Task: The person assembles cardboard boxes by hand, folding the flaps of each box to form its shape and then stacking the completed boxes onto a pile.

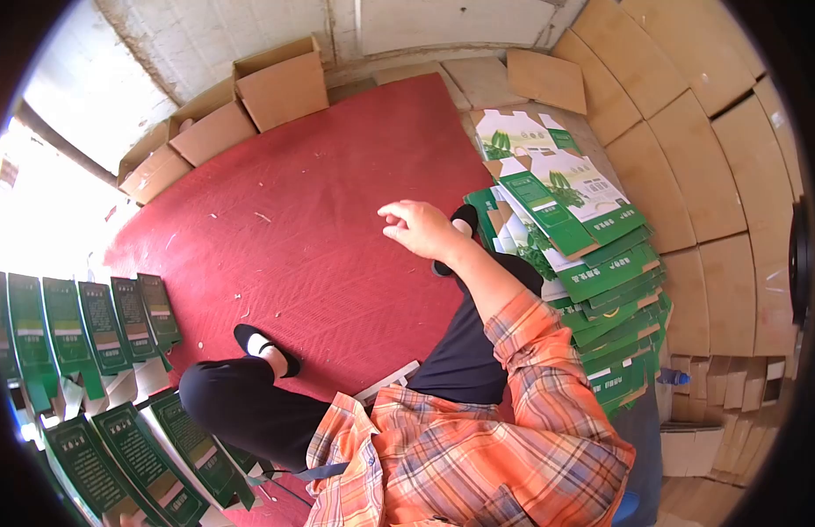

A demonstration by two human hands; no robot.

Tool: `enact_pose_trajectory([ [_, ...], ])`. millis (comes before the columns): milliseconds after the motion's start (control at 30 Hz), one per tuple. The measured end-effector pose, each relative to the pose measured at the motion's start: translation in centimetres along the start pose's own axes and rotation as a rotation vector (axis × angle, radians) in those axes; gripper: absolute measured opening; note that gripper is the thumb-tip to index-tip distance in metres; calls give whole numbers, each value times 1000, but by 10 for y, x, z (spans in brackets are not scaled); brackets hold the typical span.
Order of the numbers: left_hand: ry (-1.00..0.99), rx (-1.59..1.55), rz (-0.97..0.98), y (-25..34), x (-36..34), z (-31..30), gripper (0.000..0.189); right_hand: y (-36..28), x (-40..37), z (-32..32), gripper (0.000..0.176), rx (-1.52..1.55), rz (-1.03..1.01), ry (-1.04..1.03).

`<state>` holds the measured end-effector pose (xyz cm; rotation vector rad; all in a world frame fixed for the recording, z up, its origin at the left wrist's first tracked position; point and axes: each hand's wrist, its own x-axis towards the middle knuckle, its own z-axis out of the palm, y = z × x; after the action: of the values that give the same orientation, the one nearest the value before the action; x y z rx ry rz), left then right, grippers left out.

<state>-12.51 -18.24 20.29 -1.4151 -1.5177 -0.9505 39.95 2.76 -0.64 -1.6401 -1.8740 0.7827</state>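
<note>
My right hand (416, 228) is held out above the red carpet, palm partly turned down, fingers loosely stretched and somewhat apart, with nothing in them. Just right of it lies a tall stack of flat, green-and-white printed cartons (566, 189), overlapping one another. At the bottom left edge, a small skin-coloured patch beside the green boxes may be my left hand (131, 520); its fingers cannot be made out. Rows of folded, upright green boxes (118, 448) with white lettering stand on my left side, partly cut off by the frame.
Red carpet (337, 176) with small scraps covers the floor. Open brown cardboard boxes (284, 88) line the far wall. Stacked brown cartons (662, 176) form a wall on the right, with flattened cardboard (732, 382) below. My bent legs (460, 351) are between the green piles.
</note>
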Motion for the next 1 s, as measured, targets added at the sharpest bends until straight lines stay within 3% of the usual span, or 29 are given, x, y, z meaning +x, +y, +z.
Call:
enact_pose_trajectory([
  [100, -371, -111, 30, 37, -19, 73, 25, 8, -5, -38, 33, 87, 106, 100],
  [167, -535, -432, -145, 77, -36, 124, 26, 27, -14, -66, 37, 83, 251, 128],
  [333, -937, -845, -1, 167, -52, 217, 26, 148, -70, -105, 35, -159, 354, 411],
  [367, -1031, -903, 14, 181, -56, 231, 27, 183, -89, -108, 31, -25, 528, 437],
  [433, -1117, -985, -3, 199, -75, 259, 27, 218, -127, -113, 25, 408, 844, 605],
  [467, -1096, -941, 115, 203, -88, 272, 27, 226, -149, -111, 24, 713, 979, 744],
  [533, -1172, -931, 169, 210, -111, 287, 27, 293, -200, -96, 28, 1067, 1118, 897],
  [600, -1357, -906, 191, 215, -125, 286, 28, 285, -225, -82, 32, 977, 1204, 1029],
  [633, -1348, -872, 348, 220, -126, 282, 29, 281, -232, -79, 35, 885, 1286, 1135],
  [767, -1439, -965, 385, 232, -127, 271, 30, 278, -239, -83, 33, 865, 1364, 1177],
  [833, -1446, -969, 392, 234, -128, 271, 31, 288, -239, -87, 36, 993, 1241, 1255],
  [1000, -1475, -952, 338, 230, -131, 277, 35, 305, -231, -98, 30, 1060, 1338, 1200],
])
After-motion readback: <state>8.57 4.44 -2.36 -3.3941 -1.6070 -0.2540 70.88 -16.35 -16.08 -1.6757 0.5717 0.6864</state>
